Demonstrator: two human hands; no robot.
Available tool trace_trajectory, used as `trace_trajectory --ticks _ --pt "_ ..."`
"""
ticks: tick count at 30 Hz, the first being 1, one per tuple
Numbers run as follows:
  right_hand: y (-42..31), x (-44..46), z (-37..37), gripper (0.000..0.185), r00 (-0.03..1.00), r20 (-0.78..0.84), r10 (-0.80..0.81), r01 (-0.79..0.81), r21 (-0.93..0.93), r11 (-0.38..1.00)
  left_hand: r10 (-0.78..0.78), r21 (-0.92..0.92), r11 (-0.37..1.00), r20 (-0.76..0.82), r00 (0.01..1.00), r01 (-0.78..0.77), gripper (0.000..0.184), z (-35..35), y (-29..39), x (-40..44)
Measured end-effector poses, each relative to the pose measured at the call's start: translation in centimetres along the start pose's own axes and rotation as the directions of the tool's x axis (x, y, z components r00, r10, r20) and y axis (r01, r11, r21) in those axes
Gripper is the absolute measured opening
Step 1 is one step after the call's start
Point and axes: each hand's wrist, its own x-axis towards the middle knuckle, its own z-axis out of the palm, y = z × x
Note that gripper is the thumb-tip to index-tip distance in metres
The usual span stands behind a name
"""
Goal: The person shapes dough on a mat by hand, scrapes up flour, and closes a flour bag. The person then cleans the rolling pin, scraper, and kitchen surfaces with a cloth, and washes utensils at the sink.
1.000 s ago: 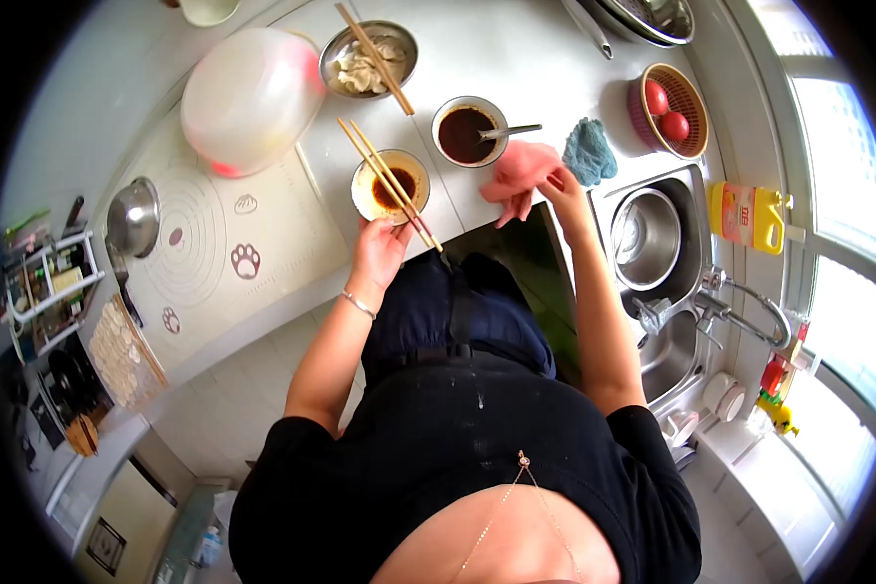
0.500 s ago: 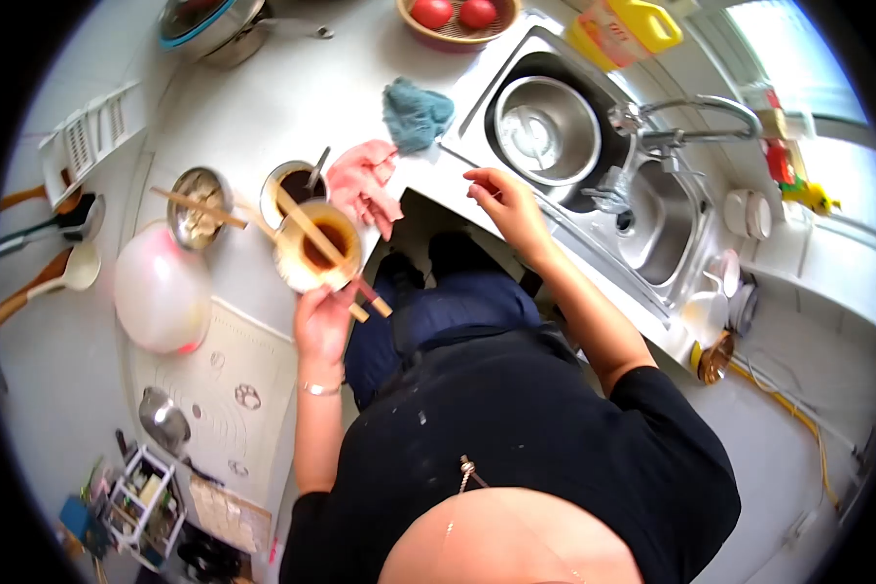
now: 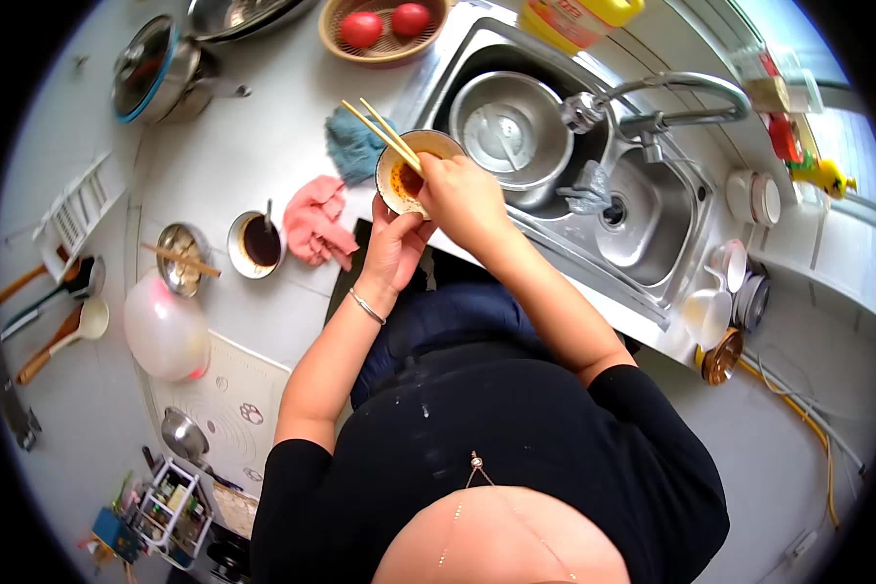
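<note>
My left hand [image 3: 396, 251] is closed around the lower side of a small bowl [image 3: 438, 143] with orange-brown liquid in it. The bowl is tilted near the counter's front edge, beside the sink. A pair of wooden chopsticks [image 3: 383, 134] is pinched in my right hand [image 3: 465, 200], above the bowl; their far ends point up and left, and my right hand hides their lower ends. Just behind the bowl lies a crumpled teal cloth [image 3: 350, 144]. To its left are a pink cloth [image 3: 317, 222] and a white bowl [image 3: 237, 257] holding dark liquid and a spoon.
The steel sink [image 3: 642, 255] holds a metal basin [image 3: 462, 107] under the faucet [image 3: 686, 86]. A basket [image 3: 383, 60] with two tomatoes stands at the back. On the left are a metal bowl [image 3: 197, 238] with pale contents and a pinkish balloon-like object [image 3: 168, 331].
My left hand has carried the bowl up and right, away from the dark-liquid bowl. My right hand, empty before, has come over and taken the chopsticks.
</note>
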Motion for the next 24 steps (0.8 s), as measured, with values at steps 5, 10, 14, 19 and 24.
trace_trajectory --ticks 5,10,14,19,24 --pt "11.1 -3.5 -1.7 0.020 0.915 -0.022 0.402 -0.386 0.238 0.891 -0.089 0.047 0.995 -0.008 0.996 0.089 0.061 -0.6 -1.4 3.5" --pt "25.8 -7.1 6.5 0.020 0.742 0.106 0.663 -0.670 0.056 0.741 -0.102 0.078 0.991 -0.050 0.994 0.106 0.062 -0.5 -1.2 4.2" --pt "27.2 -4.8 8.4 0.023 0.394 0.388 0.833 -0.906 0.319 0.279 -0.082 0.063 0.994 -0.060 0.995 0.086 0.063 -0.6 -0.6 3.8" --pt "26.6 -5.5 11.2 0.029 0.404 0.242 0.882 -0.871 0.397 0.290 -0.040 0.004 0.999 -0.036 0.999 0.040 0.062 -0.4 0.4 3.5" --pt "21.9 -5.5 9.6 0.023 0.440 0.186 0.879 -0.482 0.875 0.056 -0.015 0.035 0.999 -0.028 0.999 0.016 0.062 -1.0 1.5 3.6"
